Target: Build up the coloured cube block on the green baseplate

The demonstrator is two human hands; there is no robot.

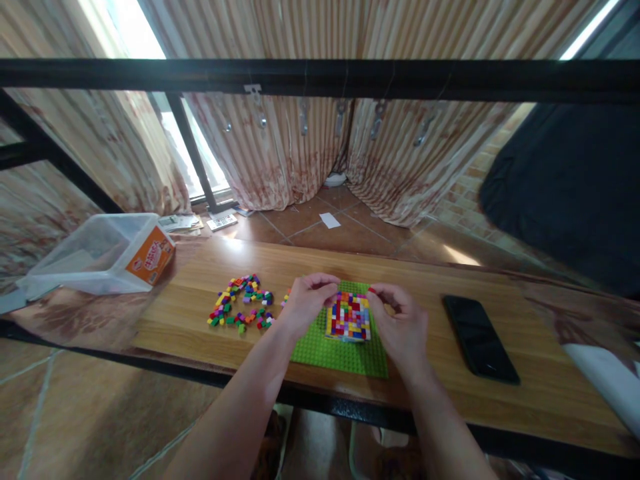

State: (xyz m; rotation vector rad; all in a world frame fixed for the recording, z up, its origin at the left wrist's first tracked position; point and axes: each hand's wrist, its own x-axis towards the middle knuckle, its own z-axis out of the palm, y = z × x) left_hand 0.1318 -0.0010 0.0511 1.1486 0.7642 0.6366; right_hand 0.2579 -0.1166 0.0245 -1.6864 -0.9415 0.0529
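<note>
The build [349,319], a block of many-coloured bricks, stands on the green baseplate [340,359], which lies on the table [425,393]. The right hand [401,320] is at the build's far right corner, thumb and forefinger pinched on a red brick [372,290]. The left hand [306,300] is at the far left corner, thumb and forefinger close together; whether a brick sits between them, or whether they touch the build, cannot be told. Loose bricks [251,293] lie spread on the table left of the baseplate, a few partly hidden behind the left wrist. A phone [481,339] lies right of the right hand, apart from it. A clear tub [90,280] with an orange label [151,255] is at far left.
</note>
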